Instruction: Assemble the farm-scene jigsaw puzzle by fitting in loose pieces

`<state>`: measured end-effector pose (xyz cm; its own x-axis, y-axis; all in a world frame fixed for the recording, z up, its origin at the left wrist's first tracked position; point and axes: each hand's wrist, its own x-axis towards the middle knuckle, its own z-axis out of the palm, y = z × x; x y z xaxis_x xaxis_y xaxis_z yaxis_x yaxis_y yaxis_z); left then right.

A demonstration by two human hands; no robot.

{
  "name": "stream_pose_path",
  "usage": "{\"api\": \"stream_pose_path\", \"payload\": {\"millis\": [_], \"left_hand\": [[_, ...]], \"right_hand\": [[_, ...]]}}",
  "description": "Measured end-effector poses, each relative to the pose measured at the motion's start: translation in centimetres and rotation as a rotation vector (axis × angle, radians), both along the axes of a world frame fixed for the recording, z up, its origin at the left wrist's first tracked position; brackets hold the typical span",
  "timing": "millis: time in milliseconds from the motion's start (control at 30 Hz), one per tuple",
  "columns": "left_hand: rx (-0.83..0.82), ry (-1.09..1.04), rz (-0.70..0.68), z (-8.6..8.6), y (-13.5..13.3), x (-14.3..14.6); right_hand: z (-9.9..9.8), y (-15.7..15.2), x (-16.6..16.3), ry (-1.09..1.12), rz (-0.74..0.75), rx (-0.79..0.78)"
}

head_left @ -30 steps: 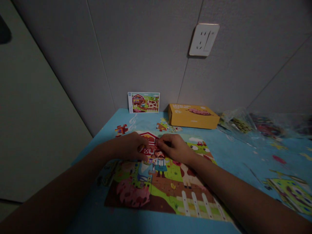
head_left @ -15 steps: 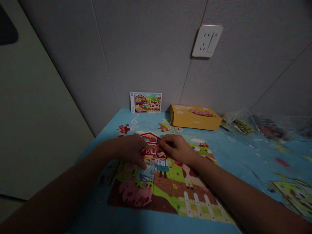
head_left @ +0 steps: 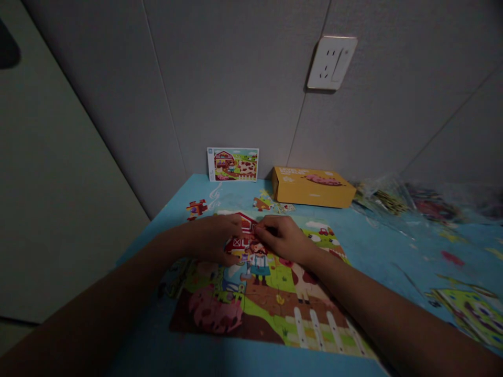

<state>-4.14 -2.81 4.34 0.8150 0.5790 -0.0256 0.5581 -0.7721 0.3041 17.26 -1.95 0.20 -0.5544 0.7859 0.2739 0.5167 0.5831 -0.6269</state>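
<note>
A farm jigsaw puzzle lies on the blue tabletop, showing a pig, a farmer, a cow and a white fence. Over its upper left, my left hand rests with thumb and fingers apart beside the red barn. The fingers of my right hand are pinched together at a puzzle piece by the barn, just above the farmer's head. That piece is mostly hidden by the fingertips. Part of the puzzle's left side is covered by my left hand and forearm.
Loose puzzle pieces lie beyond the puzzle, with another piece near the yellow box. A picture card leans against the wall. Clear bags of pieces are at right, and a wall socket is above.
My left hand has shifted slightly, its fingers now straighter and closer to the barn. My right hand keeps its pinch in nearly the same place. The whole view has moved a little.
</note>
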Motion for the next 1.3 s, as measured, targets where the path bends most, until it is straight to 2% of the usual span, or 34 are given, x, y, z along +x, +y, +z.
{"api": "stream_pose_path", "payload": {"millis": [200, 400, 833, 1033, 1300], "left_hand": [[-0.015, -0.024, -0.013, -0.09, -0.07, -0.21], [0.017, 0.004, 0.023, -0.36, -0.29, -0.13], [0.094, -0.081, -0.018, -0.26, -0.08, -0.07], [0.067, -0.086, -0.078, 0.25, -0.01, -0.32], [0.031, -0.067, -0.119, 0.11, 0.10, -0.33]], "right_hand": [[-0.17, 0.03, 0.00, 0.004, -0.003, 0.002], [-0.40, 0.06, -0.01, -0.010, -0.008, 0.016], [-0.19, 0.11, 0.02, -0.021, -0.004, 0.029], [-0.26, 0.14, 0.05, -0.013, -0.003, 0.027], [-0.36, 0.21, 0.11, -0.010, -0.007, 0.027]]}}
